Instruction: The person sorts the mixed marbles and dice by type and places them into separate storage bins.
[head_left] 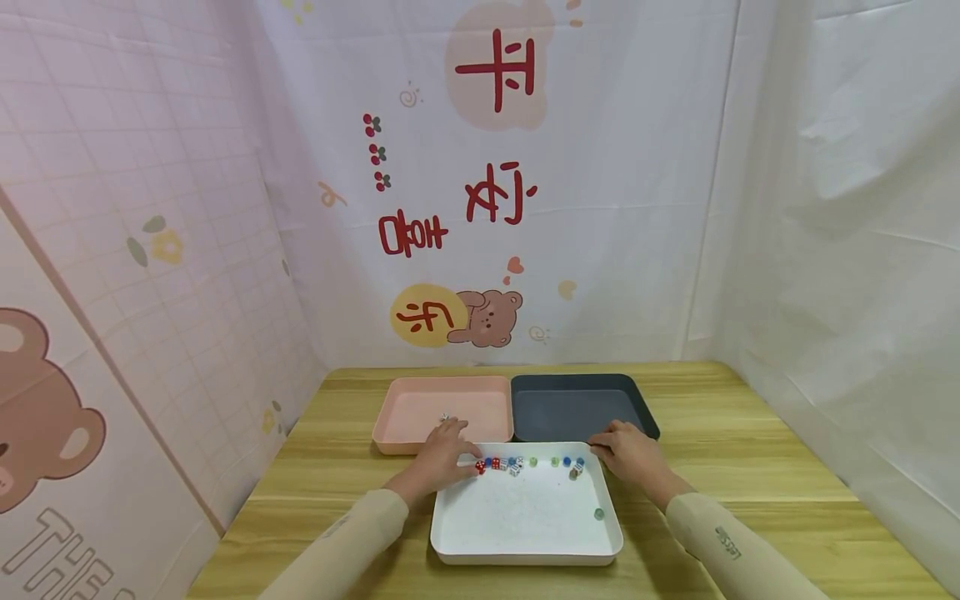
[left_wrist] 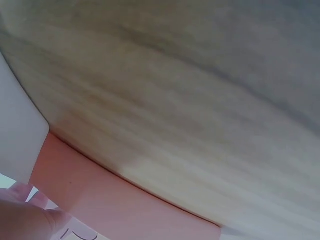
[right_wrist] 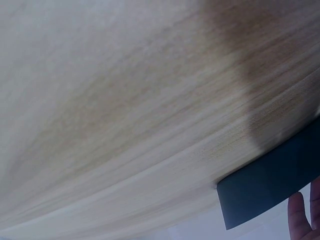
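A white tray (head_left: 525, 521) sits nearest on the table, with several small dice and beads along its far side. My left hand (head_left: 442, 457) reaches over its far left corner, thumb and fingers spread, beside a red die (head_left: 481, 467). Whether the fingertips touch that die is unclear. A small white die (head_left: 445, 416) lies in the pink tray (head_left: 390, 423), just beyond the left fingers. My right hand (head_left: 630, 454) rests by the white tray's far right corner, near the dark tray (head_left: 577, 383); in the right wrist view, fingers (right_wrist: 298, 215) show beside the dark tray's wall.
The pink and dark trays stand side by side behind the white one on a wood-grain table (head_left: 720, 442). A green bead (head_left: 598, 514) lies apart near the white tray's right wall. Printed white cloth (head_left: 600, 208) hangs behind and at both sides.
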